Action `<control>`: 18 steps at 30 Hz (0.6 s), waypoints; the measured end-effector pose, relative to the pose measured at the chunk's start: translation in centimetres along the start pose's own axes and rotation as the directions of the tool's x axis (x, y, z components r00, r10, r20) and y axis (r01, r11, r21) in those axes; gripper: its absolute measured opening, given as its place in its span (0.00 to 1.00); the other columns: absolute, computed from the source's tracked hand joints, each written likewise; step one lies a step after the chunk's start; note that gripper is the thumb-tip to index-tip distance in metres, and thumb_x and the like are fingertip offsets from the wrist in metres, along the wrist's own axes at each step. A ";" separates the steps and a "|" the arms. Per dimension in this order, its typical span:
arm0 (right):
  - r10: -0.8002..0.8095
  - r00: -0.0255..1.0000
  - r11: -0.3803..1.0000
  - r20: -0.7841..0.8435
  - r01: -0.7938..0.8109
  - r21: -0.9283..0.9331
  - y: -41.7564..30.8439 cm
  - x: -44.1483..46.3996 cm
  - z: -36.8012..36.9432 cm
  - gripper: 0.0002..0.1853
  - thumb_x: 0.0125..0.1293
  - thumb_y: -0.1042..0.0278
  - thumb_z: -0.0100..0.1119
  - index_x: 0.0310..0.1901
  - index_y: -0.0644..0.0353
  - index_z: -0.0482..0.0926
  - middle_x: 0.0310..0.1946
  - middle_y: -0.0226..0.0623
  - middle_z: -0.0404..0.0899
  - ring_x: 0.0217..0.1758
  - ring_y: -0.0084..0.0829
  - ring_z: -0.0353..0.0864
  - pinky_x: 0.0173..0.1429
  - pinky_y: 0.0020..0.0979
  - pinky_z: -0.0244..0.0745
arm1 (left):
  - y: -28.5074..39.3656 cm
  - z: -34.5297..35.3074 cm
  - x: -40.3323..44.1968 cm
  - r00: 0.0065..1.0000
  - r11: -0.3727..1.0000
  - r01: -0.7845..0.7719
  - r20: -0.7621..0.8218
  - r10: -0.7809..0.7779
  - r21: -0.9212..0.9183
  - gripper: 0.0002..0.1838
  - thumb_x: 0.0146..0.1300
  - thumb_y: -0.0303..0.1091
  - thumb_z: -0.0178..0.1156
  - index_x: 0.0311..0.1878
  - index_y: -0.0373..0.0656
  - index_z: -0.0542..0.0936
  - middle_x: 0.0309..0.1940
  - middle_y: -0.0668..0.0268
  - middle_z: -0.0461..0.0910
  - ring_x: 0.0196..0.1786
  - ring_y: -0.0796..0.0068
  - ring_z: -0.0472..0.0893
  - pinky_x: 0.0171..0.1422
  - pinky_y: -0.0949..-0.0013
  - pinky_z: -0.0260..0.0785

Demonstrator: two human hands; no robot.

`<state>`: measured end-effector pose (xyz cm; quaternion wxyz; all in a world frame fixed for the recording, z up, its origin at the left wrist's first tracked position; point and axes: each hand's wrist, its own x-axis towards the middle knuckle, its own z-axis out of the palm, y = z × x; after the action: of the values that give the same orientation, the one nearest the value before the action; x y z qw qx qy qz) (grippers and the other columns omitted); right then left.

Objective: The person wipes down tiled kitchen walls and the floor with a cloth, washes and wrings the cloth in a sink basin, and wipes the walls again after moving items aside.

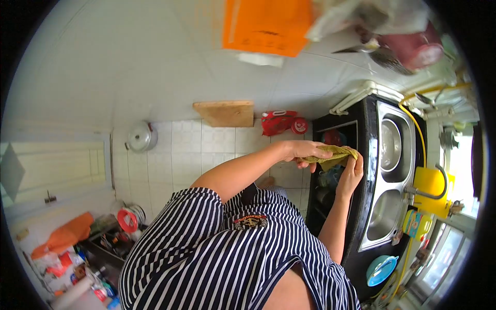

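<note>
A yellow-green cloth (333, 157) is bunched between my two hands, in front of the dark counter's open side. My left hand (307, 151) is closed round its left end, the arm reaching across my striped shirt. At the cloth's right end my right hand (352, 174) grips a fold, with fingers bent over it. The cloth sags a little between the hands. Close beyond my right hand lies the black counter edge (368, 170).
A double steel sink (367, 240) with a metal basin (390, 144) is set in the counter. A blue bowl (381, 271) sits nearby. A wooden board (227, 113), red bag (276, 123) and lidded pot (141, 137) stand by the wall. An orange box (268, 26) hangs above.
</note>
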<state>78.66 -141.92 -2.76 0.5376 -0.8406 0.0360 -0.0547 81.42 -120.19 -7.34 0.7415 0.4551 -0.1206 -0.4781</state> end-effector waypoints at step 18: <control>-0.037 0.857 0.999 0.514 0.019 0.040 -3.4 -1.6 13.9 0.06 0.73 0.74 0.53 0.44 0.63 0.80 0.40 0.33 0.81 0.42 0.24 0.76 0.49 0.22 0.70 | -11.2 -4.0 -9.5 0.663 0.929 -0.165 -0.660 0.354 0.332 0.31 0.60 0.38 0.71 0.67 0.46 0.75 0.60 0.58 0.80 0.65 0.67 0.75 0.72 0.64 0.63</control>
<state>78.90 -127.84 -5.56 0.5409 -0.8161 -0.1220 0.1633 72.27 -111.66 -15.98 0.7292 0.6686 0.0523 -0.1358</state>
